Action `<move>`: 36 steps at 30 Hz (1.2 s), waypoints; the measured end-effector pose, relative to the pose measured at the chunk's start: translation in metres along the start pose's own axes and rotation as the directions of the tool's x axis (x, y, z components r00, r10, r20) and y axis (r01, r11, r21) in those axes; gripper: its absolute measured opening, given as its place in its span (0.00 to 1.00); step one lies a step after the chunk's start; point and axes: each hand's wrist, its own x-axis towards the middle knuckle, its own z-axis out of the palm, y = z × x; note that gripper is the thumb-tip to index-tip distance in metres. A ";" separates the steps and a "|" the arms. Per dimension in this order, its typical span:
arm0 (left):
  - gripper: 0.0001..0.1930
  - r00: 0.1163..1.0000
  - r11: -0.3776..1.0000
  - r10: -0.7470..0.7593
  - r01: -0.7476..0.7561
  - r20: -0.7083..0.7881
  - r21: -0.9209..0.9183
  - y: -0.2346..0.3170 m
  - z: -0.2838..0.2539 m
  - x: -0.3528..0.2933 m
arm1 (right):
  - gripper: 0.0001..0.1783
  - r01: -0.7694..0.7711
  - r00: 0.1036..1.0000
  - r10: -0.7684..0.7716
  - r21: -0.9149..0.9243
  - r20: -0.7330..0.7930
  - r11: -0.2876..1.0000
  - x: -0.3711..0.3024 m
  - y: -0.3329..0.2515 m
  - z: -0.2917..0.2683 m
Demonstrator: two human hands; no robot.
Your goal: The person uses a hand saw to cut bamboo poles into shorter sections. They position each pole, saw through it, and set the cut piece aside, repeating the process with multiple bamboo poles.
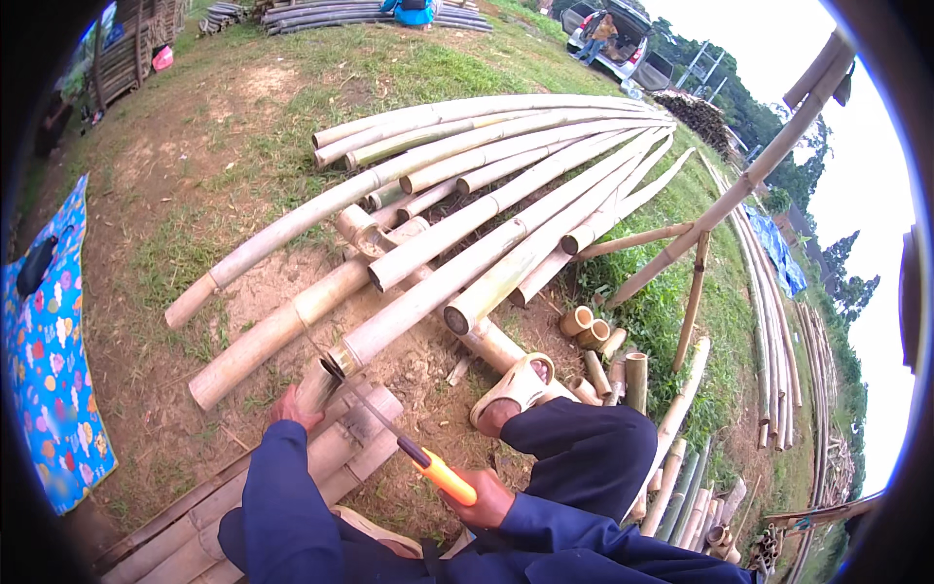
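My right hand [485,499] is closed round the orange handle [449,482] of a hand saw. Its thin blade [375,409] reaches forward and left to a bamboo pole [428,302]. At the pole's near end, a short bamboo piece [316,385] sits at an angle, with a dark gap showing between the two. My left hand [293,409] grips that short piece from its left side; some fingers are hidden. The blade lies at the gap, and whether a strip still joins the parts I cannot tell.
Long bamboo poles [496,200] fan out ahead over a crosswise pole. My sandalled foot [506,394] rests on bamboo. Cut bamboo tubes [595,336] lie at right, below a slanted post [720,209]. A bamboo bench [209,526] is at lower left, a patterned blue cloth [58,380] beyond.
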 end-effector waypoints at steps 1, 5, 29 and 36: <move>0.41 0.999 1.000 -0.010 0.011 -0.044 0.019 -0.013 -0.007 -0.001 | 0.12 0.044 0.998 -0.044 0.002 0.042 0.999 -0.016 0.002 -0.005; 0.44 0.999 0.999 -0.014 0.015 -0.032 0.032 -0.012 0.012 0.010 | 0.12 -0.020 1.000 0.020 0.017 0.008 1.000 -0.045 -0.004 -0.027; 0.37 1.000 1.000 0.014 -0.014 -0.006 0.021 -0.019 0.016 0.011 | 0.10 -0.021 1.000 0.022 0.057 -0.013 0.998 -0.018 0.012 -0.007; 0.38 0.997 0.999 0.030 -0.029 -0.073 0.020 -0.034 0.018 0.008 | 0.11 0.005 0.998 0.001 0.102 -0.061 0.995 -0.045 -0.002 -0.017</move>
